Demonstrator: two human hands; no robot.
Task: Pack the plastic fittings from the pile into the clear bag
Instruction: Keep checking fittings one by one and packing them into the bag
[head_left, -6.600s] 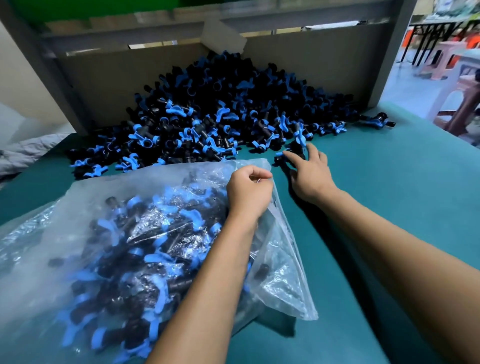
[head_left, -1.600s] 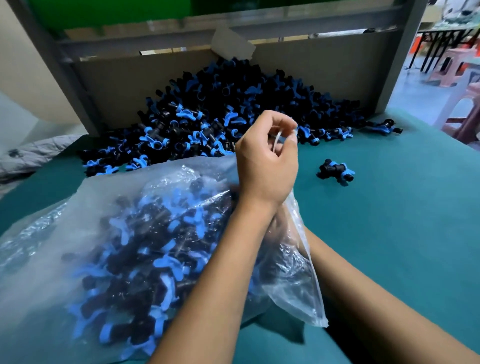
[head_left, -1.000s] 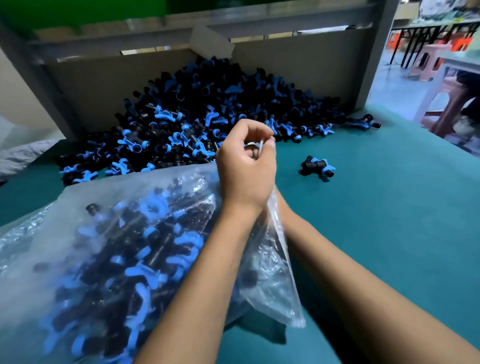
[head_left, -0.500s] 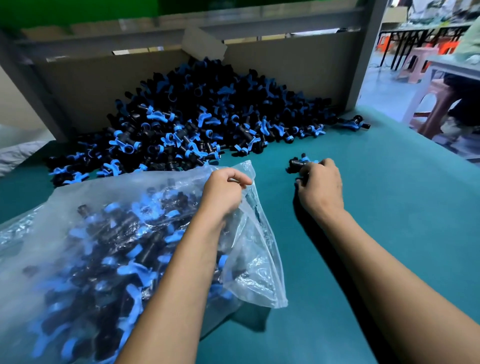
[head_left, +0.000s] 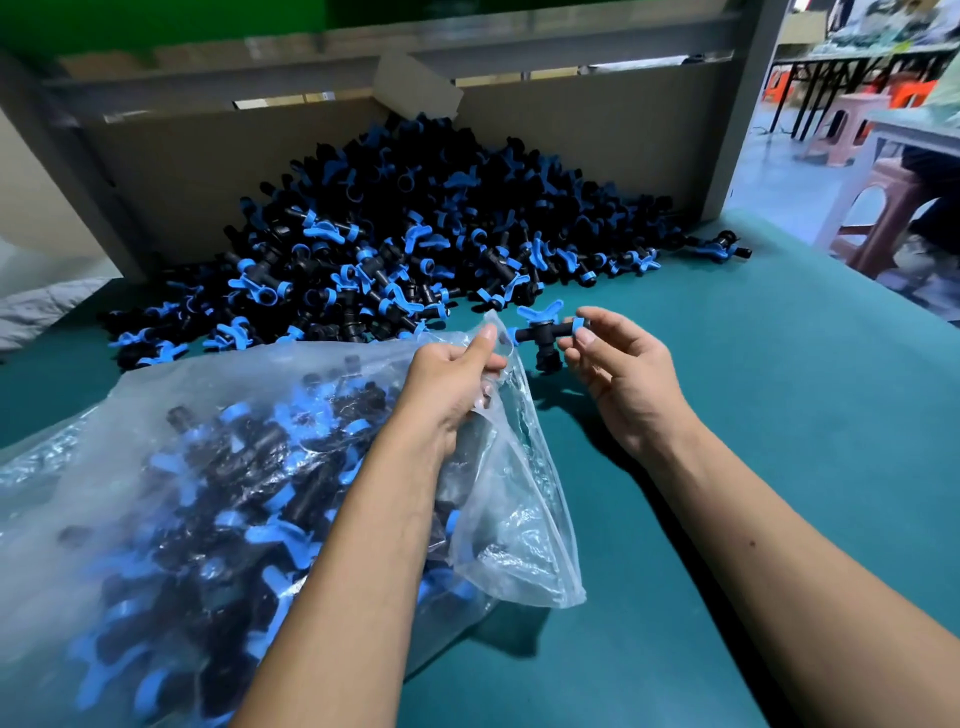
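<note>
You work on a teal table (head_left: 779, 415) backed by a cardboard panel (head_left: 571, 140) in a grey metal frame (head_left: 737, 104). Pink plastic stools (head_left: 883, 208) stand on your right.

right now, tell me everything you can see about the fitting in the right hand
The fitting is a black plastic tee with a blue butterfly-shaped handle on top and blue rings at the ends of its crossbar. Its crossbar lies roughly level and its stem points down. It is held off the green table, pinched at one end by the right hand, its other end right at the mouth of the clear bag that the left hand grips.
</note>
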